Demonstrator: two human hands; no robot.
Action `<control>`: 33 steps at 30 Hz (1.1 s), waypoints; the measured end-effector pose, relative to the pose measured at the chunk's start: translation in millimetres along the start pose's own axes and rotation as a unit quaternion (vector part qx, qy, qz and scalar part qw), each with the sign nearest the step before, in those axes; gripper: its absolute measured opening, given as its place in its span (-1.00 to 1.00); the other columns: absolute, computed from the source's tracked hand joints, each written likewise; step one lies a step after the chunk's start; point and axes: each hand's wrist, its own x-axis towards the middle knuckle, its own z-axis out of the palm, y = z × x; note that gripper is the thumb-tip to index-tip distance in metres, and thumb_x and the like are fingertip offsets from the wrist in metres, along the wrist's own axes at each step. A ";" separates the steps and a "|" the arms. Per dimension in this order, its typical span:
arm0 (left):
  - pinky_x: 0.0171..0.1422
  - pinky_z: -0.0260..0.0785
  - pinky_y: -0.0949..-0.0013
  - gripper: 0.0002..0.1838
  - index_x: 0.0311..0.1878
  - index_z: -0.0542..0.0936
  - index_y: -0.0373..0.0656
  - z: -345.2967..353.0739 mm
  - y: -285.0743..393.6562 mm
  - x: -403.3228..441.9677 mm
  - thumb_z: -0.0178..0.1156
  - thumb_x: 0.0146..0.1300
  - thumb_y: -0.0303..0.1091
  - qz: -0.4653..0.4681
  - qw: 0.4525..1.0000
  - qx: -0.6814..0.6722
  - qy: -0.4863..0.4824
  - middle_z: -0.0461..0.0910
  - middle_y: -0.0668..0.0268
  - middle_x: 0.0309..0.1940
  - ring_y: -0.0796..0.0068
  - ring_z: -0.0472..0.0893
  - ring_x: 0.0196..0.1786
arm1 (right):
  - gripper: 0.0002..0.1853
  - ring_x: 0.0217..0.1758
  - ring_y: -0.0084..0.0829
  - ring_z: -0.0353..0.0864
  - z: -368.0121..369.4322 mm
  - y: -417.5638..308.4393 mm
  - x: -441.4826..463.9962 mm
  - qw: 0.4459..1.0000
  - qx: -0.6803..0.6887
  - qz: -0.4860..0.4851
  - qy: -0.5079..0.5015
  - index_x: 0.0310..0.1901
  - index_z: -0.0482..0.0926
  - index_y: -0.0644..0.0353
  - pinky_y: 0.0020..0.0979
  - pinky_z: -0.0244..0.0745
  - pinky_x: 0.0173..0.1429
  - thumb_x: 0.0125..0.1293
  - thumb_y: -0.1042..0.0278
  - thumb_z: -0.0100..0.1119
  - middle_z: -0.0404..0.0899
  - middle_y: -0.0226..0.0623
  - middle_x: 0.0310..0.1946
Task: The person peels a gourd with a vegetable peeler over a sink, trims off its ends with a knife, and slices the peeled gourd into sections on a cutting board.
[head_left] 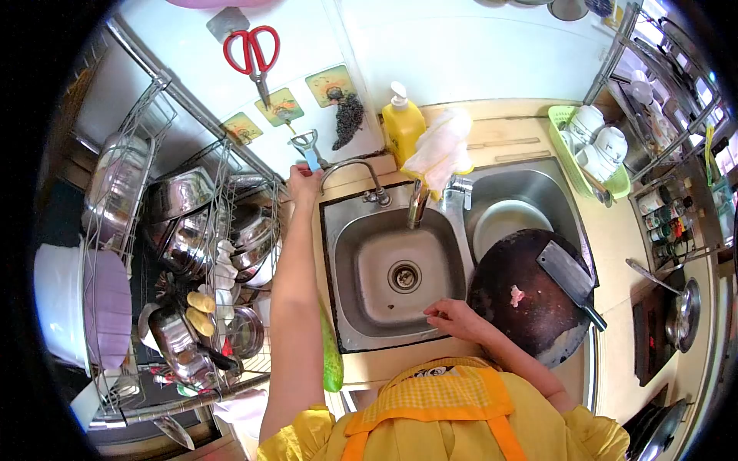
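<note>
OK folks, kitchen, def. a kitchen! Metal sink (369,261) w/ chrome tap (417,206) over it, yellow pump bottle (400,134) just behind. Left of sink: wire rack (161,79) stacked w/ steel pots (181,192). Behind sink, to its left, red-handled scissors (250,55) on the wall, plus blue-handled peeler (311,157). Sink's right side: round dark board (496,288), cleaver (566,270) on top. Further right of sink, green basket (570,157) w/ bowls (611,144), then jars (659,217). Home or biz? Can't tell.
</note>
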 end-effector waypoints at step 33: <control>-0.21 0.38 0.57 -0.76 -0.07 0.58 -0.28 -106.1 61.3 -384.9 0.24 0.21 -0.43 -0.240 0.824 -0.449 -0.248 0.60 0.39 -0.30 0.67 0.54 -0.27 | -0.48 -0.02 -0.19 0.39 33.8 -34.6 44.6 0.834 -0.393 -0.385 0.027 0.07 0.42 0.15 -0.27 0.33 0.07 -0.04 0.51 0.17 0.35 -0.22 0.08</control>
